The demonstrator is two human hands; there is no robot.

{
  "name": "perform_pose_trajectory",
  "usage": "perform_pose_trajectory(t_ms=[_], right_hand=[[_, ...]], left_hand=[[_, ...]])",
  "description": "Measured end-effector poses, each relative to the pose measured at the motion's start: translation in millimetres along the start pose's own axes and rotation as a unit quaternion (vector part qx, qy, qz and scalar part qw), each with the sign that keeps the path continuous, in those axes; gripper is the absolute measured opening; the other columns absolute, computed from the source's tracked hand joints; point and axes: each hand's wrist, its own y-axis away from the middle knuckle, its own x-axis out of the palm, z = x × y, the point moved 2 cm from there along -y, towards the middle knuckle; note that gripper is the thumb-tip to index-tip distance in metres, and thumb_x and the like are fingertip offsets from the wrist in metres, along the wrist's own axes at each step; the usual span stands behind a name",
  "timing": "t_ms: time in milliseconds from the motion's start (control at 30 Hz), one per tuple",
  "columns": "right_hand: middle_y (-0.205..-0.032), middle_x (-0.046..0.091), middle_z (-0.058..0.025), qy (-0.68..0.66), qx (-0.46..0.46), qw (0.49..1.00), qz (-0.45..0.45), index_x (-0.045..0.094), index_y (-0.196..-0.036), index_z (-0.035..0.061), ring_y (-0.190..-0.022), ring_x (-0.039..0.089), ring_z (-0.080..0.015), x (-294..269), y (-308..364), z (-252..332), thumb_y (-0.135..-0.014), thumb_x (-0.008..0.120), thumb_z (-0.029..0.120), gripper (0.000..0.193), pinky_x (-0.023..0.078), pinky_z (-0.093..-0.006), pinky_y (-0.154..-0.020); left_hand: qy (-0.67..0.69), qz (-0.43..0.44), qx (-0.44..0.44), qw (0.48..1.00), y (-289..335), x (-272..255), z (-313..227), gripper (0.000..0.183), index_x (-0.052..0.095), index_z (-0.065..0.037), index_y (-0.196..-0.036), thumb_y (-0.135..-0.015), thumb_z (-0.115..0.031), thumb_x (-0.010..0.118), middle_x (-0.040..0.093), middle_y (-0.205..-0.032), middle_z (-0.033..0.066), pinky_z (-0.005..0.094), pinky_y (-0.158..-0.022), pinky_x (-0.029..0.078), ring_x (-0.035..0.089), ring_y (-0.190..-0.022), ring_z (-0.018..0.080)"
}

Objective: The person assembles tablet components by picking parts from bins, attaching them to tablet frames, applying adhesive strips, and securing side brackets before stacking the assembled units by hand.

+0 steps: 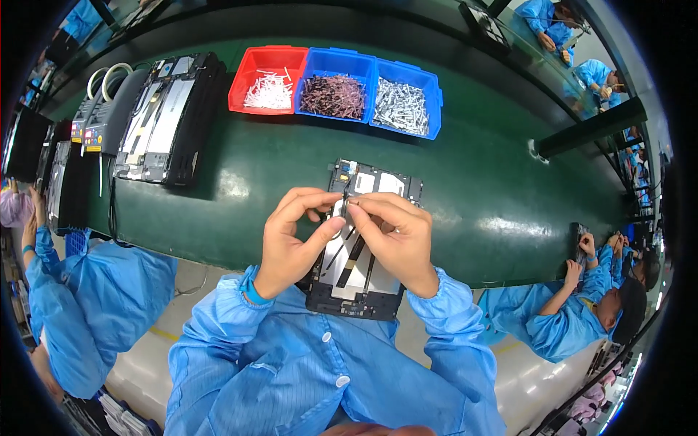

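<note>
I wear this camera on my head, the left one of two, and it looks down and forward over my coat [291,392]. My left hand [291,236] and right hand [401,243] sit close, mid-view; the bench [494,182] stretches beyond, its edges bent by the wide fisheye.

Logged green, glossy workbench top [494,171] with pale glare [516,227] toward its right end. Noted black post [592,131] rising near the far edge, right of centre. Saw grey, shiny floor [538,363] with yellow line [163,333] below the near edge. Recorded bright strip light [626,396] at far lower right.
</note>
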Motion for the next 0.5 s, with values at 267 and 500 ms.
perform_pose_trajectory(t_ms=[267, 500], right_hand=[[-0.088, 0.074, -0.0064, 0.12, -0.081, 0.989, -0.014, 0.075, -0.088, 0.0021, -0.066, 0.071, -0.0184, 1, 2, 0, -0.08, 0.077, 0.003, 0.008, 0.056, -0.0288, -0.055], [-0.087, 0.074, -0.0061, 0.134, -0.096, 0.986, -0.002, 0.075, -0.087, 0.0024, -0.063, 0.07, -0.0185, -1, 3, 2, -0.08, 0.076, 0.003, 0.007, 0.055, -0.0291, -0.054]], left_hand=[[0.046, 0.046, -0.036, 0.997, -8, 2, 4, 0.021, 0.074, -0.001, -0.11, -0.089, -0.004, 0.075, 0.067, -0.104, 0.0084, 0.026, -0.078, 0.049, 0.061, -0.09, 0.0127], [0.084, 0.054, -0.052, 0.994, -7, 2, 11, 0.015, 0.075, -0.001, -0.105, -0.09, -0.002, 0.074, 0.066, -0.101, 0.0071, 0.0259, -0.08, 0.049, 0.06, -0.091, 0.0135]])
